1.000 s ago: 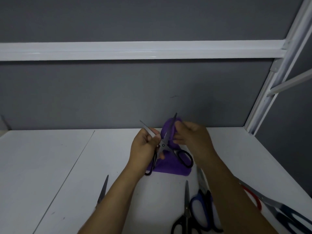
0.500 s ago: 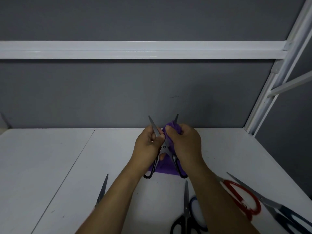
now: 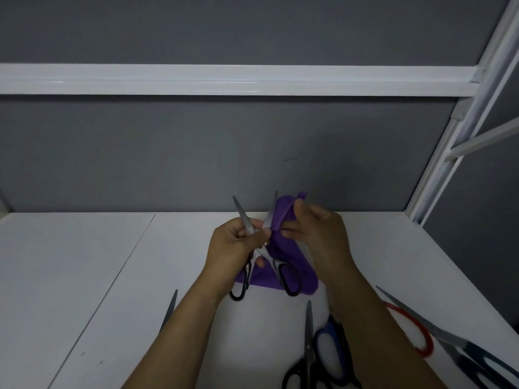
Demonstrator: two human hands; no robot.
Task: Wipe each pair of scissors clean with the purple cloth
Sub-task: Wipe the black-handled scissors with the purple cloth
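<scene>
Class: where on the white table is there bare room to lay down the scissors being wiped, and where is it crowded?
Bare: the white table left of its seam, and its far right corner between the right hand and the white frame post. Crowded: the near right, where black-handled scissors, blue-handled scissors, red-handled scissors and dark-handled scissors lie together.

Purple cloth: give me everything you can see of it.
The purple cloth looks like soft, thin, plain fabric, crumpled. Its upper part is bunched round one blade of the open black-handled scissors, pinched there by the right hand. The rest drapes down behind the handles to a loose lower edge near the white table; contact there is unclear.
</scene>
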